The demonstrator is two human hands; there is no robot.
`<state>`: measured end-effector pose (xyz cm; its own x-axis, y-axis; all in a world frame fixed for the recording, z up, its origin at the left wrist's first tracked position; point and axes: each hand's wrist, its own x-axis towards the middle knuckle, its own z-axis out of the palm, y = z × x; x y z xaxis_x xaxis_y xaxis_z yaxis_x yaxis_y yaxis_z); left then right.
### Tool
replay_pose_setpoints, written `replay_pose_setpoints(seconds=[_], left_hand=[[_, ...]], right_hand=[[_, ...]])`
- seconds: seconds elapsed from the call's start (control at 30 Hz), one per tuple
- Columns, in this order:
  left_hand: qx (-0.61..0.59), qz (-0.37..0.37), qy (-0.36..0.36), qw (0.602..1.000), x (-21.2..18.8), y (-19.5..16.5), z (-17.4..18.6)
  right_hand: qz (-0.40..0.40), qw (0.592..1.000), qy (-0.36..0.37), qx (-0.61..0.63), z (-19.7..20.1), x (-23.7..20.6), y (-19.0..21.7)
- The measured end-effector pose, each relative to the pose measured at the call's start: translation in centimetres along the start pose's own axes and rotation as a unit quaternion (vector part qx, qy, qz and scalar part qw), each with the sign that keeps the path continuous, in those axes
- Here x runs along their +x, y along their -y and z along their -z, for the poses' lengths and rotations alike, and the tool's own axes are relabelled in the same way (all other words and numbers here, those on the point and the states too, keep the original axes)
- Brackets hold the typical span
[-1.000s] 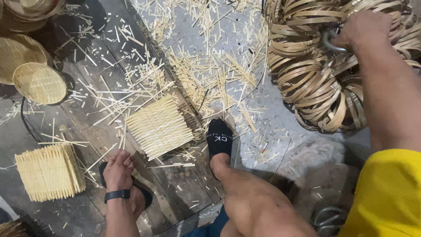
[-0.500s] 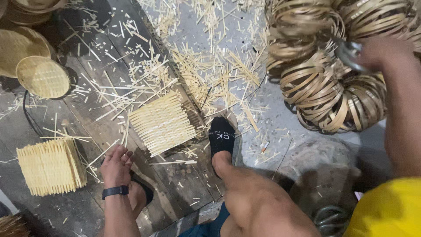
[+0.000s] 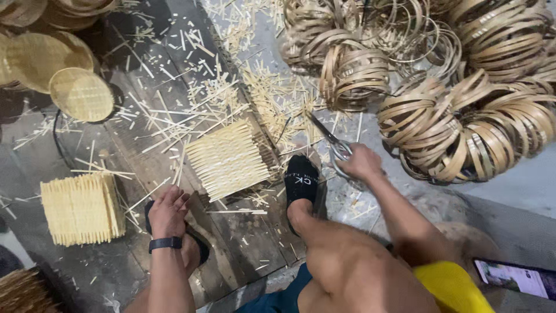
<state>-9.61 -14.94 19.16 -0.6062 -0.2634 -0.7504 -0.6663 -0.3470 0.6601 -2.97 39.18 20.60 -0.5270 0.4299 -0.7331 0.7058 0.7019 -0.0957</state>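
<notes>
Scissors (image 3: 331,143) lay in the right hand (image 3: 360,162), whose fingers were closed through the handles, the blades pointing toward eleven o'clock over a scatter of pale bamboo splinters (image 3: 272,98). From that hand, heaps of coiled bamboo strip rings (image 3: 457,124) sat near at one to two o'clock, and a black-socked foot (image 3: 301,182) rested just beside it at nine o'clock. The left hand (image 3: 169,210), wearing a dark wristband, lay open and palm down with its fingers loosely spread, resting on a dark sandal (image 3: 200,249) and gripping nothing. At one o'clock from it lay a square woven bamboo mat (image 3: 227,157); at nine o'clock stood a stack of similar mats (image 3: 82,207), near but apart. Round woven trays (image 3: 81,94) lay well away at eleven o'clock. Everything sat on a floor of dark, worn wooden planks (image 3: 243,237), giving way to grey concrete (image 3: 521,185) on the right. A phone (image 3: 515,277) lay at the lower right, by a yellow garment (image 3: 452,287).
</notes>
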Motion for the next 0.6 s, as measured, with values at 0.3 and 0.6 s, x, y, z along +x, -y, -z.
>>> replay_pose_setpoints(seconds=[0.3, 0.6], left_hand=[[0.003, 0.011, -0.024, 1.0, 2.6, 0.6, 1.9], [0.031, -0.001, -0.042, 0.999, 2.1, -0.3, -1.4]], right_hand=[[0.142, 0.949, -0.246, 0.135, 0.0, 3.8, 5.1], [0.298, 0.906, -0.297, 0.05, 5.1, 10.6, 14.5]])
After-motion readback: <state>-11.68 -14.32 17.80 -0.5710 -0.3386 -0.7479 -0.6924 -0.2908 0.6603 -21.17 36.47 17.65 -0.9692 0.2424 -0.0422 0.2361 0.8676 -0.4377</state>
